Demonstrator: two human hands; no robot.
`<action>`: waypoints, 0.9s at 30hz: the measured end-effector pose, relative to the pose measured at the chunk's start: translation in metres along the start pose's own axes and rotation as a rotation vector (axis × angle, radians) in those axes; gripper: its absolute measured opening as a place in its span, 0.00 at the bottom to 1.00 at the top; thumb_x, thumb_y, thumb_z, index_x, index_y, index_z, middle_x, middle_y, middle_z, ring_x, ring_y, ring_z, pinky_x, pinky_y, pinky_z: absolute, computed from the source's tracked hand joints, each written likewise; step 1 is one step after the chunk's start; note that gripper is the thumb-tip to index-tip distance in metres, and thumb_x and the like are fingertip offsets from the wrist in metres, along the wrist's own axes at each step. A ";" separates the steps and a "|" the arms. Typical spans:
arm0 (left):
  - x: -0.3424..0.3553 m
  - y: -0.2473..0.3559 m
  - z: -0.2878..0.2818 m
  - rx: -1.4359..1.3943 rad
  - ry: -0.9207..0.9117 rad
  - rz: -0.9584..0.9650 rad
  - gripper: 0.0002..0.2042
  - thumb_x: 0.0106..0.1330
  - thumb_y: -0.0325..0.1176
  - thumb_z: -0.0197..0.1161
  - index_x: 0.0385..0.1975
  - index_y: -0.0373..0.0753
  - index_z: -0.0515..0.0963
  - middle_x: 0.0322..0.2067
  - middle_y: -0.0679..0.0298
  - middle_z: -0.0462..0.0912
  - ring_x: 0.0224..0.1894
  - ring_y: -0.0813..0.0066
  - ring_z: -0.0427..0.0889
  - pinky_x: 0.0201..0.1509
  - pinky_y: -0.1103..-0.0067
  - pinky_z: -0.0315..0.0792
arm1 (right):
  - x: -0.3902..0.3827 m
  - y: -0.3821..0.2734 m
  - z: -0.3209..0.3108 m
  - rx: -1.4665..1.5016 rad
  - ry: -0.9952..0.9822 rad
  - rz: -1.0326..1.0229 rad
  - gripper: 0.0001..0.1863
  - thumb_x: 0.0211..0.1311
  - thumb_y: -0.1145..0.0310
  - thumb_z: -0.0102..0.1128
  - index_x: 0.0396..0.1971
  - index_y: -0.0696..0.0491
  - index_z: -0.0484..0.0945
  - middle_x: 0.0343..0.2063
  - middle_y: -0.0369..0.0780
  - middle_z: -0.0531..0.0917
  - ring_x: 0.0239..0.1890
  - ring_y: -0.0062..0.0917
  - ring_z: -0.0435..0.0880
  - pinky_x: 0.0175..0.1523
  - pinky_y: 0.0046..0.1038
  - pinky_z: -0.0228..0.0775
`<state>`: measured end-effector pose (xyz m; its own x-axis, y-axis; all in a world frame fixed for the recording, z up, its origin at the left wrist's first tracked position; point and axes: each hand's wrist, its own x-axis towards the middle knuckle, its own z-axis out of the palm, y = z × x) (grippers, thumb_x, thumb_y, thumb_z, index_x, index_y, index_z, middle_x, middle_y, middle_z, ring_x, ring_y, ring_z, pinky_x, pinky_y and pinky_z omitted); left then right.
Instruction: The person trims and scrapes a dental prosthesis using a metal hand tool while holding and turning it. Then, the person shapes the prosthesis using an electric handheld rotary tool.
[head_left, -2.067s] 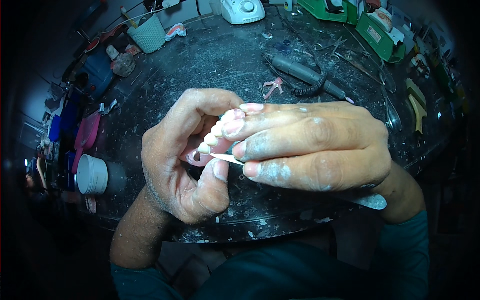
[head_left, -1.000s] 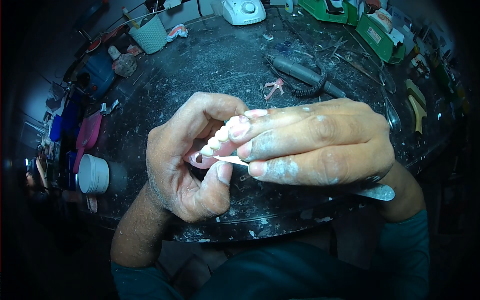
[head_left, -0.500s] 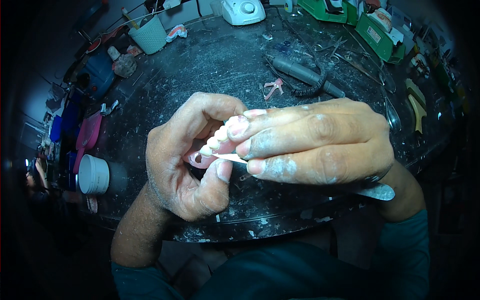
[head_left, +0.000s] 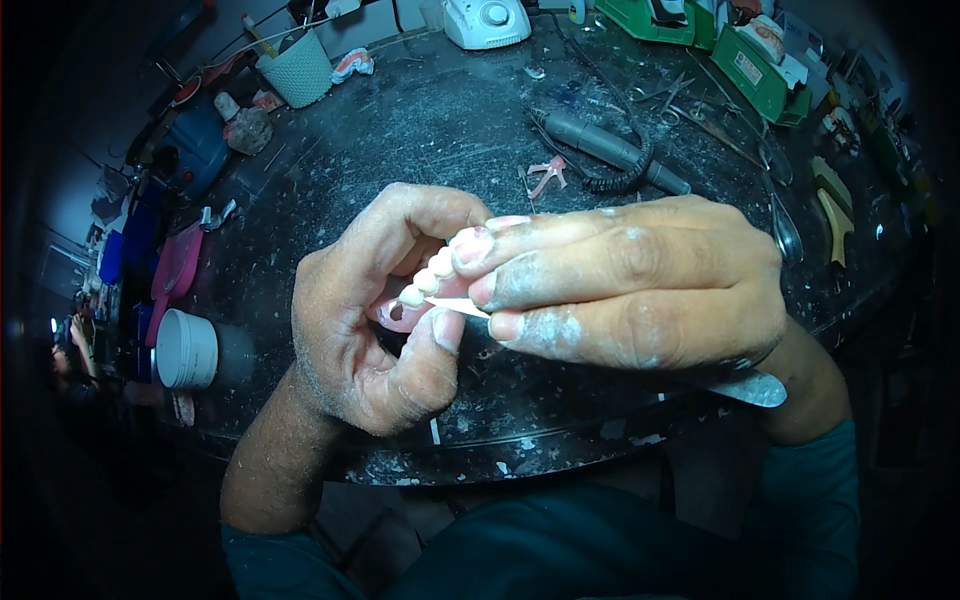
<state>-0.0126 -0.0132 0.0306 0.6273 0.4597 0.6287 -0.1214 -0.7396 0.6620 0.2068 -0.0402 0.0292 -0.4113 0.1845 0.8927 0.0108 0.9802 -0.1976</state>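
My left hand (head_left: 370, 310) is curled around a pink denture (head_left: 397, 317) with a row of cream teeth (head_left: 426, 281); a small dark hole shows in its pink part. From the right, my right hand (head_left: 630, 285) grips a metal wax knife or spatula. Its pale pointed blade (head_left: 458, 305) rests at the denture just below the teeth, near my left thumb. The rounded flat end (head_left: 755, 388) sticks out beneath my right wrist. My right fingertips lie over the denture's far teeth and hide them. White dust coats both hands.
A grey rotary handpiece (head_left: 600, 142) with a coiled cord lies beyond my hands, near a pink branched scrap (head_left: 547, 177). Scissors and metal tools (head_left: 715, 135) lie at right, by a green bin (head_left: 757, 78). A white tub (head_left: 187, 348) and pink dustpan (head_left: 178, 265) are at left.
My right hand has shifted slightly left and its fingers have slid a little along the denture, with the blade moving with them. My left hand stays almost in place.
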 end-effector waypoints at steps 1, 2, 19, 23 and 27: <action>0.000 0.000 0.000 -0.006 0.003 -0.013 0.21 0.60 0.31 0.55 0.47 0.18 0.71 0.39 0.50 0.80 0.40 0.73 0.83 0.46 0.79 0.78 | -0.001 0.000 0.001 -0.001 0.000 0.001 0.05 0.55 0.81 0.68 0.31 0.63 0.83 0.36 0.52 0.86 0.42 0.42 0.89 0.49 0.39 0.84; 0.001 0.001 0.000 -0.011 0.005 -0.026 0.21 0.60 0.31 0.55 0.47 0.18 0.71 0.39 0.50 0.80 0.40 0.73 0.83 0.46 0.79 0.78 | -0.001 0.000 0.002 -0.014 0.008 0.002 0.04 0.55 0.80 0.68 0.31 0.63 0.83 0.36 0.52 0.86 0.42 0.41 0.89 0.49 0.38 0.85; 0.002 0.002 0.000 -0.018 -0.028 -0.076 0.20 0.64 0.33 0.53 0.49 0.20 0.69 0.36 0.50 0.80 0.38 0.74 0.83 0.43 0.79 0.78 | -0.001 -0.003 0.002 -0.176 -0.017 -0.039 0.03 0.55 0.77 0.68 0.29 0.59 0.85 0.37 0.48 0.87 0.42 0.38 0.89 0.48 0.36 0.86; 0.002 -0.001 0.002 -0.056 -0.022 -0.064 0.23 0.63 0.35 0.55 0.50 0.20 0.68 0.37 0.50 0.80 0.38 0.74 0.83 0.45 0.78 0.77 | 0.000 -0.009 0.001 -0.138 0.013 0.017 0.05 0.54 0.78 0.69 0.31 0.58 0.84 0.37 0.47 0.86 0.43 0.38 0.89 0.50 0.38 0.85; 0.000 -0.003 0.001 -0.084 -0.006 -0.063 0.24 0.62 0.36 0.56 0.51 0.20 0.68 0.38 0.50 0.79 0.40 0.74 0.83 0.45 0.78 0.77 | -0.002 -0.003 0.005 -0.072 0.046 0.016 0.08 0.53 0.79 0.69 0.34 0.57 0.83 0.37 0.48 0.86 0.43 0.39 0.89 0.50 0.39 0.84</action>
<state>-0.0112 -0.0117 0.0286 0.6407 0.5008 0.5820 -0.1453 -0.6653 0.7323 0.2026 -0.0436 0.0260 -0.3681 0.2016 0.9077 0.0835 0.9794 -0.1836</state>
